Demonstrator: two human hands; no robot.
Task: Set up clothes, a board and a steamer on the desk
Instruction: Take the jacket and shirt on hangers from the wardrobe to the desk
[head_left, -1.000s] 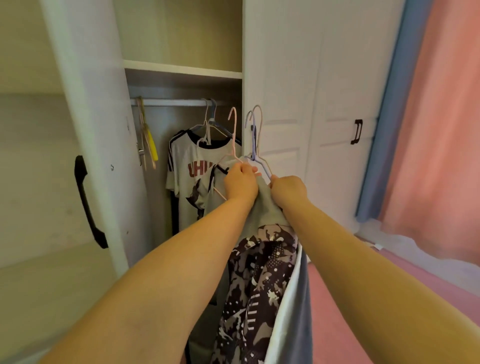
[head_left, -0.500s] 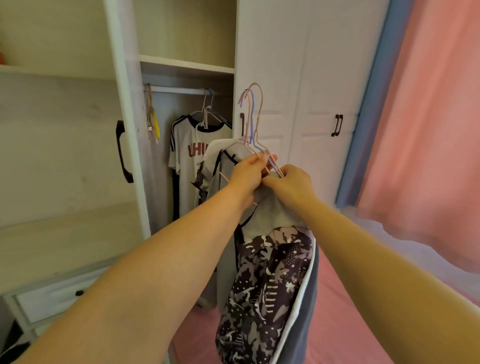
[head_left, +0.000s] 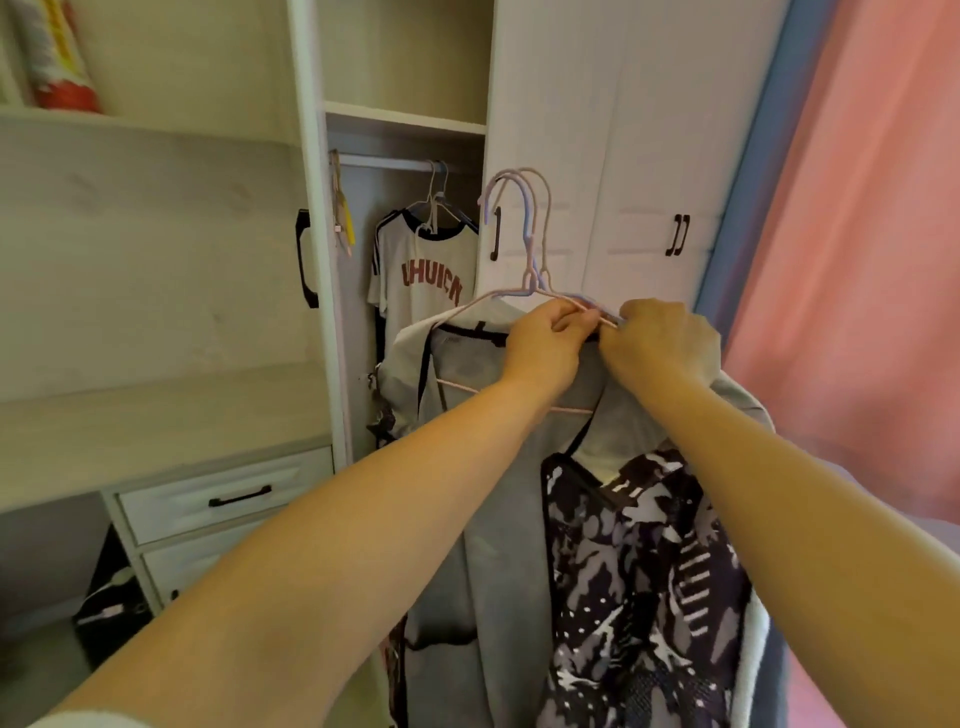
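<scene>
Both my hands hold a bunch of hangers (head_left: 524, 244) in front of the wardrobe, their pink and lilac hooks standing free in the air. My left hand (head_left: 545, 345) grips the hanger shoulders and my right hand (head_left: 657, 345) grips them just beside it. From the hangers droop a grey garment (head_left: 483, 519) and a black-and-white patterned garment (head_left: 639, 582). A white T-shirt with red letters (head_left: 426, 270) still hangs on the rail inside the open wardrobe. The desk top (head_left: 156, 421) lies at the left. No board or steamer is in view.
The open wardrobe door (head_left: 306, 208) stands between desk and wardrobe. Shut white doors (head_left: 623, 156) are behind the hangers. Drawers (head_left: 223, 493) sit under the desk, a dark bag (head_left: 111, 603) below. A pink curtain (head_left: 857, 234) hangs at the right.
The hangers with the clothes have come off the rail and out of the wardrobe. My view has swung left, bringing the desk and drawers into sight. Both hands keep their hold.
</scene>
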